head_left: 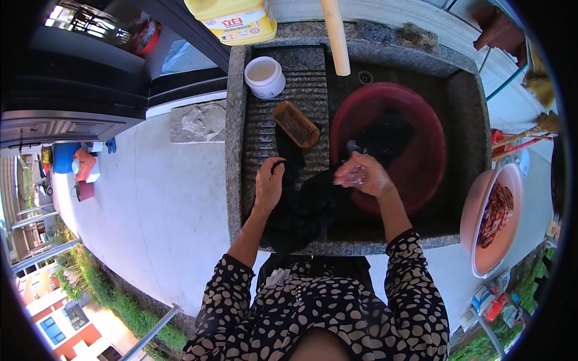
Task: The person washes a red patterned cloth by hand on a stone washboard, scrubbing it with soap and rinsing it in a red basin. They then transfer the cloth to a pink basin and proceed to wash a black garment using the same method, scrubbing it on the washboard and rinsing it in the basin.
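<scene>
My left hand (270, 183) is closed on an edge of a wet black garment (310, 207), which lies bunched on the ribbed washboard and reaches over the sink's near side. My right hand (364, 174) is cupped, palm up, at the left rim of a dark red basin (436, 129); water glints in the palm and the fingertips are smeared by motion. Inside the basin, more dark cloth (391, 135) lies in the water. A brown wooden scrub brush (296, 124) rests on the cloth and the washboard (256, 126), just beyond my left hand.
The stone sink (235, 150) surrounds washboard and basin. A white tub (265, 78) stands at the far left, with a yellow detergent jug (235, 24) behind. A wooden pole (336, 39) juts over the back. At right, a pink basin (472, 210) holds patterned cloth.
</scene>
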`<state>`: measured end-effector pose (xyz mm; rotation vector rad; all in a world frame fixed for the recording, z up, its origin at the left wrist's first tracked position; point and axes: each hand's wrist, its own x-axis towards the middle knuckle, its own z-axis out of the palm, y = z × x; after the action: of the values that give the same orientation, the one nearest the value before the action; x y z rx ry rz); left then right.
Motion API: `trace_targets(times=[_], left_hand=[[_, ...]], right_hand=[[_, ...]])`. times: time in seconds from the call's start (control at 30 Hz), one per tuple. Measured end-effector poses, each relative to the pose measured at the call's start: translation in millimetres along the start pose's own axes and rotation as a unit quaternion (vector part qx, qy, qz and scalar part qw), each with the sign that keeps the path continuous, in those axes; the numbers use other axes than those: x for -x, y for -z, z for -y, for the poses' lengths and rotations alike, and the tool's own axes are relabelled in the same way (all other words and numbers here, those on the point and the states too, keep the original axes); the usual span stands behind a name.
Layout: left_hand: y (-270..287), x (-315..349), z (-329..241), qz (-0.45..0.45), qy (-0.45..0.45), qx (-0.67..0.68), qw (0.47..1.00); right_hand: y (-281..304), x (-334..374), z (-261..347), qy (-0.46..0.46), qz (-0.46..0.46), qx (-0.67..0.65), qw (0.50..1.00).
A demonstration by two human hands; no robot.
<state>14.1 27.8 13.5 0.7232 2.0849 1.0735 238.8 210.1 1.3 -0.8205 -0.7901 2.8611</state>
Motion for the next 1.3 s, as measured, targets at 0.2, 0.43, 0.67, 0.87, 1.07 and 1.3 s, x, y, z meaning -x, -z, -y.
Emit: trace_targets(times=[0.2,0.43,0.67,0.87,1.07,1.3], left_hand=[[-25.8,-1.6,-12.0,-0.057,-0.175,-0.070,0.980],[-19.1,-17.9,-17.0,-0.055,-0.007,-0.148,0.987],[-42.0,-30.5,-7.7,-0.136,-0.083,-0.246,0.956],[-24.0,-18.6,-2.0,-0.077,-0.151,-0.188,0.967],[11.5,23.5,-23.6,-0.040,-0.127,-0.194,0.972],[10.0,77.7,-20.4,-0.021,-0.189,-0.245,0.951]], right_hand=[[-60.7,-34.6,3.8,0.044,0.086,-0.016,0.995],[112.7,21.9,-16.9,0.154,-0.625,0.177,0.745],[94.1,26.7,-33.9,0.028,-0.208,-0.138,0.968],[-76.4,-25.2,13.0,0.131,0.012,0.163,0.978],[-103.9,-113.1,5.0,0.251,-0.284,0.761,0.527],[-98.5,-123.8,11.2,0.271,-0.198,0.785,0.521]])
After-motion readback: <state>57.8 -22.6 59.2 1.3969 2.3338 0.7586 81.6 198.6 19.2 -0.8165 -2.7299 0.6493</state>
